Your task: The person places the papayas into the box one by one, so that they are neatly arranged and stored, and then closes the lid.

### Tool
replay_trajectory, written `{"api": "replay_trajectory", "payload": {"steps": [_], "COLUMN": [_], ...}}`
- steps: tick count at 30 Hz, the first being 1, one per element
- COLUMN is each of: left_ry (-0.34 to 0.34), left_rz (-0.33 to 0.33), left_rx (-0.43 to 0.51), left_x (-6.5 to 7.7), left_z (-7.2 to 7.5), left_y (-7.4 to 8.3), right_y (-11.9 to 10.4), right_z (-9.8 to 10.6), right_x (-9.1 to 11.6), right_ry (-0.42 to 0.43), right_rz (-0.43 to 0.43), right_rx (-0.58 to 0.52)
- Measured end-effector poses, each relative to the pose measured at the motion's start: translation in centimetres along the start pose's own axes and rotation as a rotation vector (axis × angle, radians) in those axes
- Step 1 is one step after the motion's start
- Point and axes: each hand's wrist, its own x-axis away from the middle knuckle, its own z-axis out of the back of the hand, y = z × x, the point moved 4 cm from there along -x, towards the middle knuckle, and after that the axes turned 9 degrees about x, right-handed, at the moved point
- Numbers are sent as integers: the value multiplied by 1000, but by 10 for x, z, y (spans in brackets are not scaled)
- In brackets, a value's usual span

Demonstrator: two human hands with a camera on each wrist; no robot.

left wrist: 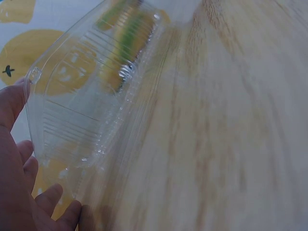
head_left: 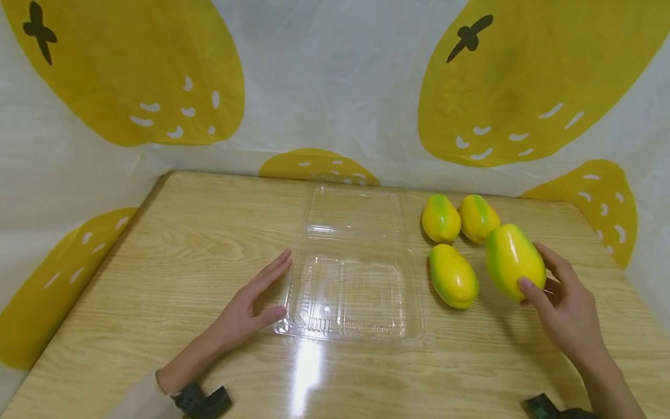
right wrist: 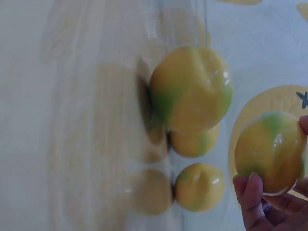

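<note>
My right hand (head_left: pixel 567 308) holds a glossy yellow papaya (head_left: pixel 515 262) with green streaks between thumb and fingers, raised above the table. In the right wrist view the held papaya (right wrist: pixel 270 153) is at the right edge, gripped by fingertips. Three similar papayas lie on the table: one at the front (head_left: pixel 454 276), two behind it (head_left: pixel 441 219), (head_left: pixel 478 219). A clear plastic clamshell box (head_left: pixel 345 297) lies with its lid (head_left: pixel 356 209) folded back, nothing inside it. My left hand (head_left: pixel 248 299) is at the box's left edge, fingers extended, thumb touching the rim.
The light wood table (head_left: pixel 209 233) meets a white cloth (head_left: pixel 330 87) with big yellow fruit prints at the back and sides. Bright glare (head_left: pixel 306 372) falls on the table in front of the box. Dark wrist mounts (head_left: pixel 204 401) sit on both wrists.
</note>
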Motion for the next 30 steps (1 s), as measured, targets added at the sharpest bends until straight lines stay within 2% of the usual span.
{"api": "replay_trajectory", "payload": {"steps": [6,9,16,23,30], "left_ry": [2,3,5,7,6], "left_rz": [-6,-8,2,5,2], "left_rx": [1,0,10,14,14], "left_x": [-1,-1,1,1,1], "left_z": [0,0,0,1,0], "left_y": [2,2,0,-1,-1], "right_y": [-30,-40,-56,-66,-79], "right_z": [0,-6,-21,-25,-32], "right_x": [-8,-14,-24,-31,-38], "right_ry": [4,-6,-18,-5,-10], "right_rz": [80,93,167,194,283], "right_rx": [-59,-66,-77,-126,-167]}}
